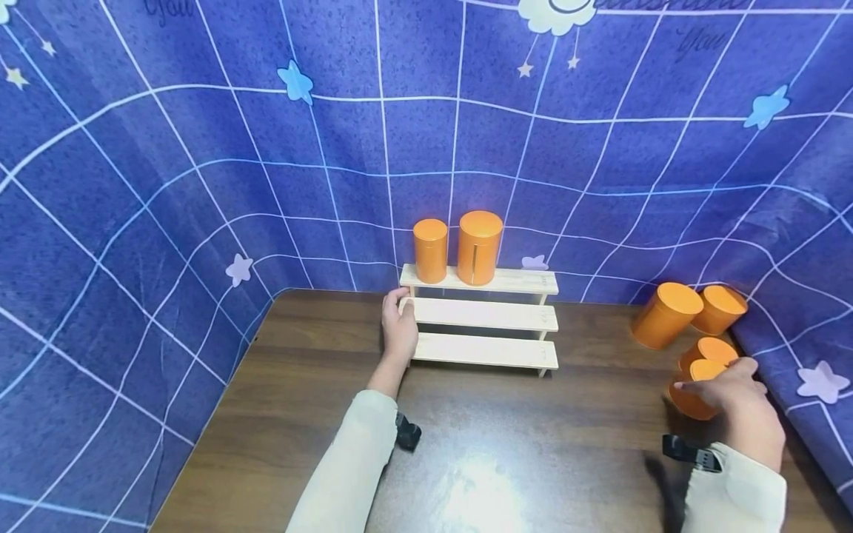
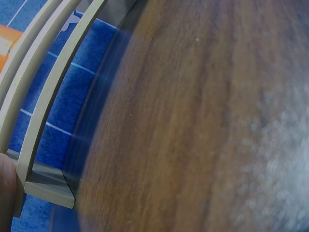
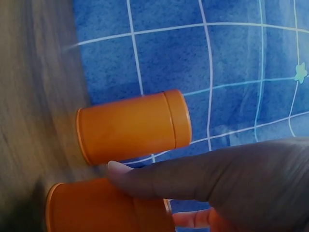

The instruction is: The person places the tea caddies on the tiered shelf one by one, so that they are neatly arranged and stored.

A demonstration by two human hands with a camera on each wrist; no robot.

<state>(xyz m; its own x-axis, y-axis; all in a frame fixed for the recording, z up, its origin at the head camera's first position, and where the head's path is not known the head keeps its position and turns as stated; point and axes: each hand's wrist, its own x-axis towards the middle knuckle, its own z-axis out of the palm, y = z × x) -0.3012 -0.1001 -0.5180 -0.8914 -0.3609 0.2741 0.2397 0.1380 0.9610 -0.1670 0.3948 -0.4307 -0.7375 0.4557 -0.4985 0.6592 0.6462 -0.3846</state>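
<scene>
A three-tier wooden rack [image 1: 483,349] stands at the back of the table, and my left hand [image 1: 400,329] holds its left end at the middle step. In the left wrist view, the rack's curved-looking boards [image 2: 46,104] cross the upper left, with only a bit of the hand [image 2: 7,186] at the edge. On the right, my right hand [image 1: 740,400] grips an orange canister [image 1: 689,403] near its lid. The right wrist view has the thumb lying along that canister [image 3: 91,208]; another orange canister [image 3: 130,128] stands right beside it.
Two orange canisters, a slimmer one [image 1: 430,252] and a wider one [image 1: 478,248], stand on the rack's top step. More canisters, one [image 1: 660,318] tall and one [image 1: 718,311] behind it, stand at the back right. A blue patterned cloth [image 1: 413,133] encloses the table [image 1: 320,414].
</scene>
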